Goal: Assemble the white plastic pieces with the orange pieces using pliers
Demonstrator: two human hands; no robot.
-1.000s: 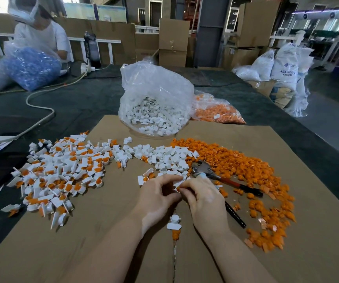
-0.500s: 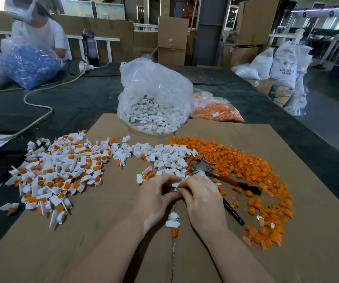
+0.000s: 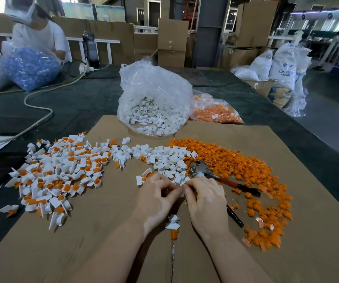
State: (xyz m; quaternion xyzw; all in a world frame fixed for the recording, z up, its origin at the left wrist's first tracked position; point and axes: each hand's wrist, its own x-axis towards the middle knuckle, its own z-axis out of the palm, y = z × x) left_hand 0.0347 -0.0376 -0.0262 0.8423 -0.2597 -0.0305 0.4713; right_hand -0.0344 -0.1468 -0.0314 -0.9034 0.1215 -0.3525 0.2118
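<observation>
Lying far left on cardboard sheet [image 3: 287, 252]: heap of assembled white-and-orange pieces [image 3: 62, 172]. Blue-filled bag [image 3: 30, 68] and seated person [image 3: 40, 35] beyond, across dark tabletop [image 3: 83, 103]. Centre: clear bag of white pieces [image 3: 152, 111], loose white pieces [image 3: 164, 158] before it. Left hand [image 3: 156, 199] and right hand [image 3: 205, 199] meet fingertip to fingertip, fingers curled, pinching small item; item itself hidden. Pliers [image 3: 211, 174] lie partly under right hand. One assembled piece [image 3: 172, 223] between wrists. Right: orange pieces [image 3: 246, 172] spread, orange-filled bag [image 3: 215, 111] behind.
</observation>
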